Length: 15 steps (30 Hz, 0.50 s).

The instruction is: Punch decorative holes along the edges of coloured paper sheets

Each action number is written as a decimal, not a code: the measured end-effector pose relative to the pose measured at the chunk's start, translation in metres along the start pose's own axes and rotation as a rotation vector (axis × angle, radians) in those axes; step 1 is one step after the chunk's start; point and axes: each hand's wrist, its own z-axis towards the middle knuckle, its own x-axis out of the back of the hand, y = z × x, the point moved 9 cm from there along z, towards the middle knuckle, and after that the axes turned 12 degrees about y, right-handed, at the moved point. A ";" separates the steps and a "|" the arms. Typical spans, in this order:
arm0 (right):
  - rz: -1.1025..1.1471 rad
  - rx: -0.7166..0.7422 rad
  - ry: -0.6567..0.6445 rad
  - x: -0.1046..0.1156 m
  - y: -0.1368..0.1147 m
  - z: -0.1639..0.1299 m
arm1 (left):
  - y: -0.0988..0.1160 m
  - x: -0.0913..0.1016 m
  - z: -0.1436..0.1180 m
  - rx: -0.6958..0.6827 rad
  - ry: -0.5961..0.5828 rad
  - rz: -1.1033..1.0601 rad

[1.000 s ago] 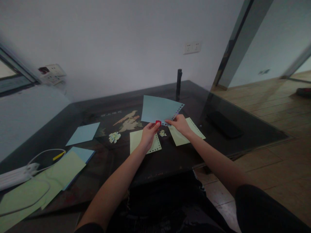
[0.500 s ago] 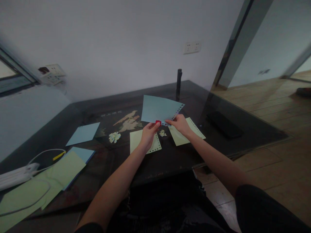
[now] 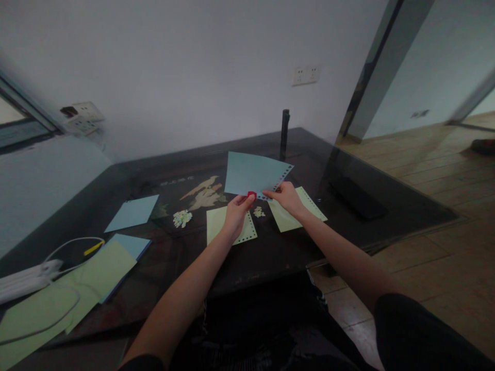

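Note:
My left hand (image 3: 236, 215) is closed around a small red hole punch (image 3: 251, 196), which sits at the lower edge of a light blue sheet of paper (image 3: 253, 174). Between the thumb and fingers of my right hand (image 3: 286, 197) is the same sheet, gripped near its lower right corner. Holes run along the sheet's right and lower edges. Beneath my hands lie a pale green sheet (image 3: 215, 221) on the left and another pale green sheet (image 3: 309, 206) on the right, both with punched edges. A little pile of paper bits (image 3: 259, 212) rests between them.
A larger heap of paper bits (image 3: 182, 219) lies left of centre, near a blue sheet (image 3: 133, 214). Stacked green paper (image 3: 112, 268), a white power strip (image 3: 29, 278) and its cable occupy the left side. A black upright object (image 3: 284, 134) and a dark flat object (image 3: 358, 199) are rightward.

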 end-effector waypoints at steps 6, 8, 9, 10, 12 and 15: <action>-0.035 0.008 0.006 0.000 -0.001 0.000 | 0.000 -0.001 -0.002 0.016 0.001 -0.009; -0.045 0.016 0.004 0.000 -0.002 0.000 | 0.000 -0.001 -0.002 0.020 0.002 -0.006; -0.042 0.014 0.002 0.000 -0.002 -0.001 | 0.000 -0.001 -0.002 0.020 0.001 -0.004; -0.033 0.007 0.000 0.000 -0.001 0.000 | -0.001 -0.001 -0.001 0.019 -0.001 -0.002; -0.011 -0.011 -0.004 -0.001 0.001 0.000 | -0.001 0.000 -0.001 0.013 -0.005 0.006; -0.003 -0.023 -0.008 -0.002 0.003 0.000 | -0.001 0.001 -0.001 0.006 -0.005 0.013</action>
